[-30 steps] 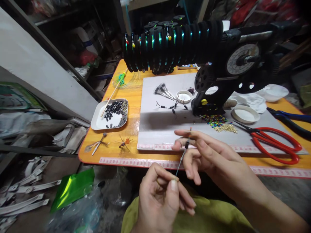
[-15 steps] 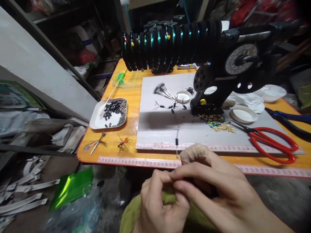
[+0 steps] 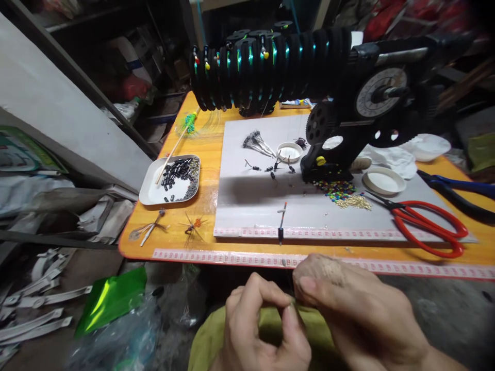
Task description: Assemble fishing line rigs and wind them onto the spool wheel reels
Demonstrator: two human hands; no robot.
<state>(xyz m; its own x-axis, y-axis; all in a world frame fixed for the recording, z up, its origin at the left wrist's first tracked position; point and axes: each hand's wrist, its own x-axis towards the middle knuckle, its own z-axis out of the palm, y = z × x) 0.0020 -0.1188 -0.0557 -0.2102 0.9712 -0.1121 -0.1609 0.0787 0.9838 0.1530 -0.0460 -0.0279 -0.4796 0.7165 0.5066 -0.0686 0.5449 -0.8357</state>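
My left hand [image 3: 263, 327] is closed in a pinch, thumb and forefinger tips together on something too small to make out. Just to its right, my right hand [image 3: 359, 306] is closed with its fingers curled; what they hold, if anything, is hidden. A tan wrap [image 3: 333, 272] covers one of its fingers. Beyond the hands, a small black cylinder [image 3: 280, 235] with a thin orange-tipped piece above it shows in front of the board's near edge; I cannot tell whether it hangs on a thread. Both hands are in front of the table, above an olive-green cloth [image 3: 204, 340].
A black machine with a row of spools [image 3: 266, 72] overhangs a grey board [image 3: 247, 211]. Red-handled scissors [image 3: 429, 226], blue-and-black pliers [image 3: 460, 190], colored beads [image 3: 336, 189] and a shallow white dish [image 3: 384, 182] lie right. A white tray [image 3: 149, 193] holds black cylinders at left.
My hands have moved slightly apart; the right has turned and its fingers have curled in. The small black cylinder sits a little lower in view, and the orange-tipped piece above it shows more clearly.
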